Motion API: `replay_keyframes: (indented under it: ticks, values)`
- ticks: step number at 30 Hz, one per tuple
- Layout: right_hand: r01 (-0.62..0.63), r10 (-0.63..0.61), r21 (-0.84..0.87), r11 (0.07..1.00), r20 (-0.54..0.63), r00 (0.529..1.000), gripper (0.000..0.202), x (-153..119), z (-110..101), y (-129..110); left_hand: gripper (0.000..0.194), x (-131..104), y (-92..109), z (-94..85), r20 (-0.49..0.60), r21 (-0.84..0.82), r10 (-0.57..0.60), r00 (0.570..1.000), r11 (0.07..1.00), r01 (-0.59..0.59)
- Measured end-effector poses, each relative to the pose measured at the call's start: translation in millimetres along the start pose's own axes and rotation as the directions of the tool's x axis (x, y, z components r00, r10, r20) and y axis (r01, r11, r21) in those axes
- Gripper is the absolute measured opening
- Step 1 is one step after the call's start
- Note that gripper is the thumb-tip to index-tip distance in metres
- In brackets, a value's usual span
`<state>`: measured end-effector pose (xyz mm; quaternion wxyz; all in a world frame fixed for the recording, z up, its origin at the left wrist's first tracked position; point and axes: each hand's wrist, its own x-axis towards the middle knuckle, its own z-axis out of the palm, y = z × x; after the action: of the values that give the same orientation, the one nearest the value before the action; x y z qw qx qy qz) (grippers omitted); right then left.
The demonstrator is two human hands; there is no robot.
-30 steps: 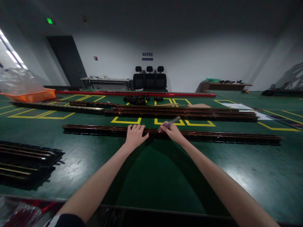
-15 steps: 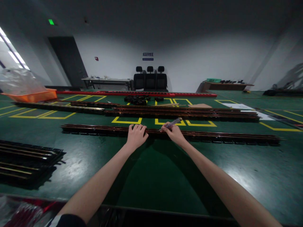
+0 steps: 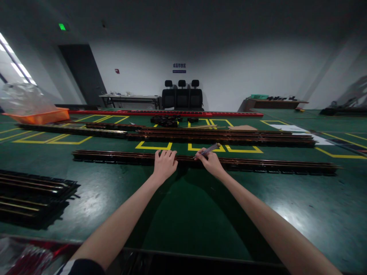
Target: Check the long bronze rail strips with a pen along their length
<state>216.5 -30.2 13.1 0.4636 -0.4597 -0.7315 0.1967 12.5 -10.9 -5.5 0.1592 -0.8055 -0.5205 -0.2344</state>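
Observation:
A long dark strip assembly with copper-coloured rails (image 3: pixel 266 165) lies across the green table (image 3: pixel 183 214). My left hand (image 3: pixel 165 164) rests on its near edge, left of the middle, with fingers bent over and gripping the assembly. Just to the right, my right hand (image 3: pixel 210 162) is closed round a clear pen-like tool (image 3: pixel 211 148). The tool slants down to the left, and its tip meets or nearly meets the rails between my hands; exact contact is too small to tell.
Beyond lie more long strips (image 3: pixel 229 136), black parts (image 3: pixel 164 120) and white papers (image 3: pixel 289 128). An orange basket (image 3: pixel 43 117) with plastic bags stands at the back left. Stacked dark strips (image 3: pixel 28 196) lie at the near left.
The strip assembly has shifted slightly left, and my left hand has moved slightly left with it. My right hand stays nearly in place with the pen-like tool.

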Motion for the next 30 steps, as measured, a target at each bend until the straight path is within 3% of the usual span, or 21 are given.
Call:
replay_keyframes:
  ticks: [13,19,25,30]
  values:
    - [-0.038,0.041,0.038,0.999,-0.059,0.997,0.025,-1.7,-0.1,1.3,0.035,0.1,-1.1,-0.4,-0.006,-0.028,0.017,1.000,0.999,-0.017]
    - [-0.028,0.030,0.067,0.997,-0.027,0.999,0.017,-1.8,-0.2,-0.3,0.037,-0.4,1.5,-1.7,-0.011,-0.023,0.023,1.000,0.999,-0.023]
    - [-0.035,0.034,0.086,0.996,0.012,0.999,0.013,-1.7,-0.7,-1.8,0.044,1.9,-5.0,-1.8,0.119,-0.115,0.081,0.990,0.991,-0.067]
    - [-0.021,0.019,0.087,0.996,0.020,1.000,0.013,-0.6,0.7,1.5,0.044,2.2,-12.1,1.5,0.137,-0.110,0.135,0.981,0.987,-0.121]
